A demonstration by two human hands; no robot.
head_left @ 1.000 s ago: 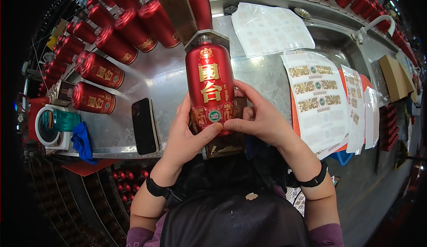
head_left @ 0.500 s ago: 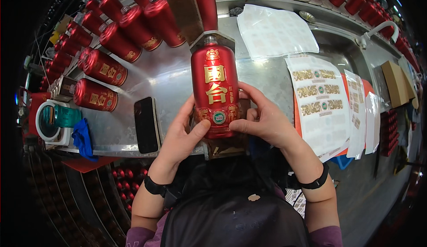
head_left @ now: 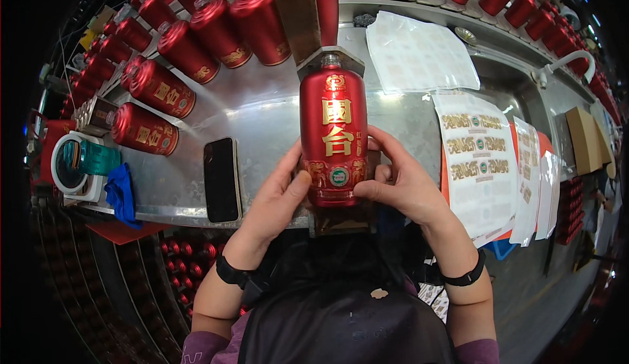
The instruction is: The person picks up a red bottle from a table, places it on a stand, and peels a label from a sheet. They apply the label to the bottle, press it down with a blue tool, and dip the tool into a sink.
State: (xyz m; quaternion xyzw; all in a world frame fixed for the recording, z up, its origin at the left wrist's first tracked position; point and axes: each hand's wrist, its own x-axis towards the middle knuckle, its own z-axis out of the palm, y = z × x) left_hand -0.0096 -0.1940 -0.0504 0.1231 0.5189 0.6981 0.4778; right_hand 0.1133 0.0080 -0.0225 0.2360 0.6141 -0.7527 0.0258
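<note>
A glossy red bottle [head_left: 333, 118] with raised gold characters lies in front of me, its clear neck pointing away from me. A gold patterned band with a round green emblem [head_left: 339, 176] runs across it near the base. My left hand [head_left: 278, 190] holds the lower left side, its thumb at the bottle's edge and its fingers partly hidden. On the other side, my right hand [head_left: 409, 184] is curled against the bottle, with the thumb pressed beside the band at the lower right. A metal bracket [head_left: 354, 59] stands around the neck end.
Several red bottles [head_left: 145, 128] stand on the metal table [head_left: 262, 108] at the left. A phone [head_left: 223, 180] lies beside my left hand. Decal sheets [head_left: 481, 174] and a white sheet [head_left: 422, 56] lie to the right, near a sink [head_left: 517, 82]. A brown post [head_left: 295, 13] rises behind the bracket.
The whole view has shifted, so the scene sits farther right in the picture. My left thumb has slid outward from the band to the bottle's left edge. My right thumb stays on the bottle.
</note>
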